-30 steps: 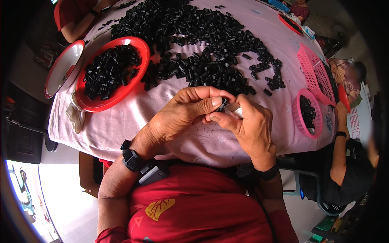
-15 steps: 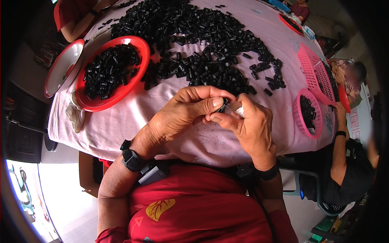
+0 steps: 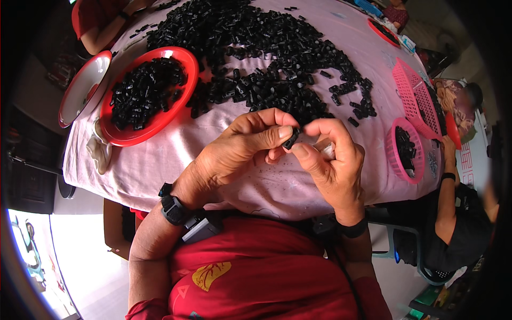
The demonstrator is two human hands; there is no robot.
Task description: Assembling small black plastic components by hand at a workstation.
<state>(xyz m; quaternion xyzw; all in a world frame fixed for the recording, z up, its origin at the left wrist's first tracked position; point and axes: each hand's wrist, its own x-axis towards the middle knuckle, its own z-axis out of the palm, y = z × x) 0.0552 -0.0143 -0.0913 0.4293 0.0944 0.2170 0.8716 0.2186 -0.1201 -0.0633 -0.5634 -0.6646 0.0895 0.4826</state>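
Over the near part of the table, my left hand [image 3: 245, 144] pinches a small black cylindrical plastic piece [image 3: 290, 140] between thumb and forefinger. My right hand [image 3: 336, 162] is just to its right, thumb and forefinger parted close to the piece. A small whitish, partly see-through thing [image 3: 326, 149] is tucked in the curled fingers of that hand; its kind does not show. Beyond both hands spreads a big heap of similar black pieces [image 3: 288, 80].
A red plate [image 3: 146, 140] full of black pieces and a white red-rimmed basin [image 3: 72, 101] stand left. At right are a pink round basket [image 3: 394, 162] and a pink rectangular basket [image 3: 408, 88]. A pink cloth [image 3: 266, 194] covers the table. Other people sit around it.
My right thumb and forefinger have spread apart and drawn slightly back to the right. The black piece shows more plainly in my left fingers, which have barely moved.
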